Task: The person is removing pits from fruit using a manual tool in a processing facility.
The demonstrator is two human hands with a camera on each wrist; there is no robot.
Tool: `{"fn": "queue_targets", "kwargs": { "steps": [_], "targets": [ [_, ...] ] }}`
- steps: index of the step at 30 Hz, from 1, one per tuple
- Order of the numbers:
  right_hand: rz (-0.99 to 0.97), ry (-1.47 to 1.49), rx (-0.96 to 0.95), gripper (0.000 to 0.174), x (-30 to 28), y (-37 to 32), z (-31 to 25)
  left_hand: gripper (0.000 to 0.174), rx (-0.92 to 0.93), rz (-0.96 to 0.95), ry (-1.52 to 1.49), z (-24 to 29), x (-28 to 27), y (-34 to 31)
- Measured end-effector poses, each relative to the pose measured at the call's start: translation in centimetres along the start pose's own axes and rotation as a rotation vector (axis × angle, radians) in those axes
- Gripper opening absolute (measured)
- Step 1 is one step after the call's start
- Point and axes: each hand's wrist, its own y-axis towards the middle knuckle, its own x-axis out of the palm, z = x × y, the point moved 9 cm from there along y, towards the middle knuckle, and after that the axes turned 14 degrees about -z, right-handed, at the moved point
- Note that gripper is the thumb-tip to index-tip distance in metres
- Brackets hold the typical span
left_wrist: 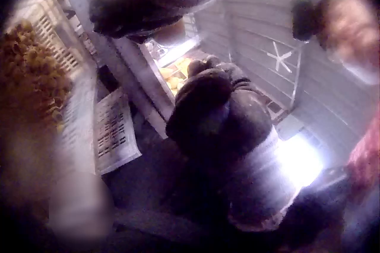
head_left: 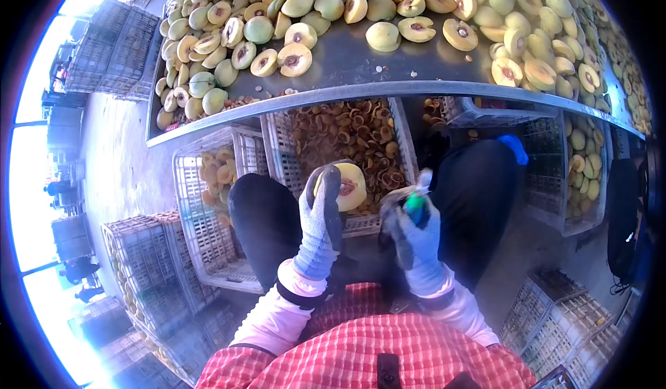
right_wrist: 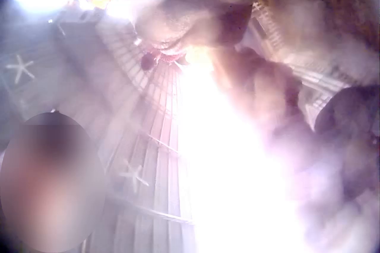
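Over a crate, my gloved left hand grips a yellow peach half, its cut face with a reddish centre turned toward the right hand. Beside it, my gloved right hand has its fingers curled round the green handle of a small tool. The tool's pale upper end is blurred, and I cannot tell its kind. The two hands are apart. In the left wrist view, the right hand shows as a dark curled glove. Glare washes out much of the right wrist view.
A metal-edged table piled with peach halves spans the front. Under it, between the knees, a plastic crate holds brown cup-shaped scraps. Another crate with peach pieces stands left. More crates are stacked at both sides.
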Motion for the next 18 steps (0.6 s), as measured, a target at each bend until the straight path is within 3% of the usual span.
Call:
{"fn": "queue_targets", "kwargs": {
  "steps": [1,2,3,8,11,12,18],
  "targets": [
    [-0.052,-0.001,0.064,0.016,0.6,-0.1,0.3,0.033,0.014,-0.011,-0.020,0.1,0.1,0.1],
    [-0.079,-0.294,0.170,0.016,1.3,-0.2,0.6,0.033,0.027,-0.022,-0.041,0.2,0.3,0.2],
    [-0.152,-0.899,-0.078,0.019,3.3,0.0,-1.8,0.033,-0.018,-0.057,-0.091,0.6,0.9,0.3],
    [-0.140,-0.916,-0.032,0.022,2.1,0.2,0.7,0.032,-0.005,0.027,-0.187,-0.1,1.1,-0.4],
    [-0.031,-1.000,-0.267,0.022,3.7,-0.6,-1.7,0.030,0.052,0.082,-0.133,0.9,1.2,-0.7],
    [-0.023,-0.994,-0.264,0.023,3.6,-0.6,-1.4,0.028,0.079,0.093,-0.094,1.0,1.1,-0.7],
    [-0.054,-0.801,-0.190,0.027,2.2,-1.0,1.1,0.028,0.092,-0.055,-0.016,1.0,1.9,0.1]
  ]
}}
